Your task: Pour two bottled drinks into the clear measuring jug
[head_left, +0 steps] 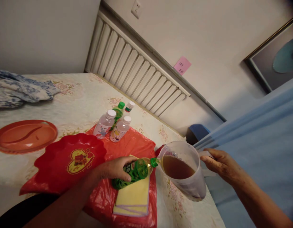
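My left hand [115, 168] is wrapped around a green-labelled plastic bottle [142, 169], which is tilted to the right. Its uncapped neck meets the rim of a translucent plastic pitcher [192, 186]. Brown liquid [176, 167] lies inside the pitcher. My right hand [219, 163] grips the pitcher's handle on the right. Whether liquid is passing between bottle and pitcher, I cannot tell. Beneath the bottle, a folded yellow cloth [133, 196] rests on a red plastic bag [101, 202].
Several capped bottles stand behind, including a clear one [120, 129]. At left are a red scalloped tray [53, 161], an orange oval plate [25, 136] and a bunched patterned cloth [20, 90]. A radiator [136, 69] runs along the wall; a blue curtain [262, 136] hangs right.
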Tool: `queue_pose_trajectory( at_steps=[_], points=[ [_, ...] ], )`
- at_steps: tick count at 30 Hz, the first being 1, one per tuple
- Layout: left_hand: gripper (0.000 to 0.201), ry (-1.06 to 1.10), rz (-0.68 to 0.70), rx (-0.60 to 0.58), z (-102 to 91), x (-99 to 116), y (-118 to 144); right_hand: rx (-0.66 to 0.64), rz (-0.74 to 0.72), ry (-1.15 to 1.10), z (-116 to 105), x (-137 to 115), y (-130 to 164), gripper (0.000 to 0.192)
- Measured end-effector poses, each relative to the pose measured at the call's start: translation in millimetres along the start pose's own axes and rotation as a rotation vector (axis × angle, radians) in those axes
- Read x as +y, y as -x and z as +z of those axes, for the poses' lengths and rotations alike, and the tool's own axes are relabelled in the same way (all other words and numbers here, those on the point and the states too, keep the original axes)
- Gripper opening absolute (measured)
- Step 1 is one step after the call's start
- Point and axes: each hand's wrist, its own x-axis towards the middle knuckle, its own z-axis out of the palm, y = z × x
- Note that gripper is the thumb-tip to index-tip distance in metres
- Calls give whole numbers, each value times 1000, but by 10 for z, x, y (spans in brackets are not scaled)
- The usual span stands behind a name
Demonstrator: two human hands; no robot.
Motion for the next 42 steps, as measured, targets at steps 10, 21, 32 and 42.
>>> queue_pose_trajectory(
  at_steps=[10,21,32,42],
  points=[
    [80,4,-7,-3,-7,-3,2,-29,11,-35,-11,42,0,54],
    [78,-16,-16,16,3,20,11,-24,20,-44,-3,43,-4,56],
    [79,-14,-24,15,17,52,12,-20,21,-41,-1,44,-14,53],
    [79,-32,-13,11,2,16,5,-36,19,-28,-4,43,-6,55]
  ],
)
